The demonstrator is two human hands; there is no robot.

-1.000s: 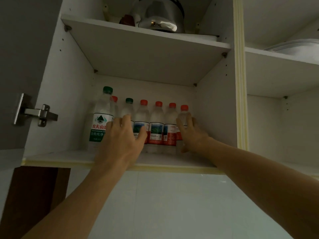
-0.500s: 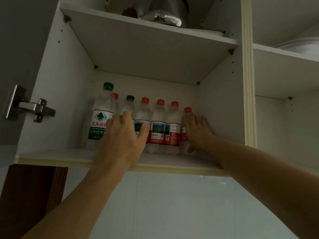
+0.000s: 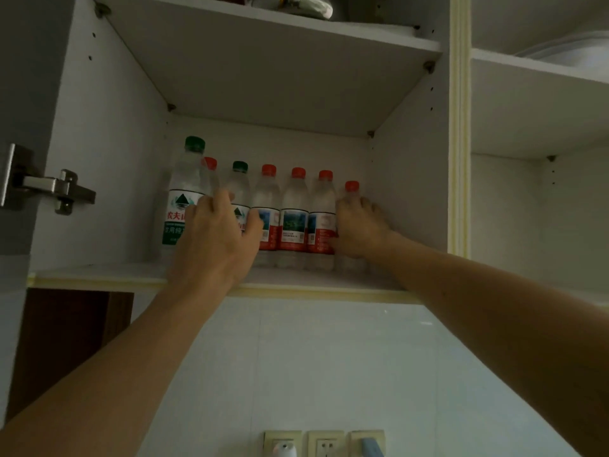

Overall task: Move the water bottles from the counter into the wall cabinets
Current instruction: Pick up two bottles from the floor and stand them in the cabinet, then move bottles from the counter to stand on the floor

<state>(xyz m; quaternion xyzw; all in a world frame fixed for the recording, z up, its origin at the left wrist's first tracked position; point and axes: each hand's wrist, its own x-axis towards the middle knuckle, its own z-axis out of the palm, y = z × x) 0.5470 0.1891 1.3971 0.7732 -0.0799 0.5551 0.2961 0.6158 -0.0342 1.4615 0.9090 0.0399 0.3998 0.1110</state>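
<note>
Several water bottles stand in a row on the wall cabinet's lower shelf (image 3: 99, 275). At the left is a tall green-capped bottle (image 3: 183, 189), with a red-capped bottle (image 3: 210, 163) behind it. My left hand (image 3: 216, 240) grips a small green-capped bottle (image 3: 240, 181), fingers over its front and thumb towards the right. Three red-capped bottles (image 3: 296, 219) follow, standing close together. My right hand (image 3: 361, 227) wraps the body of the rightmost red-capped bottle (image 3: 352, 189), close to the cabinet's right wall.
A metal pot (image 3: 296, 4) sits on the upper shelf. The open door's hinge (image 3: 49, 188) juts out at left. The right compartment holds white dishes (image 3: 570, 51) on its top shelf. Wall sockets (image 3: 326, 443) sit on the tiled wall below.
My right hand has slid left from beside the rightmost bottle onto its body. My left hand stays on the small green-capped bottle. The view has dropped, showing the wall sockets.
</note>
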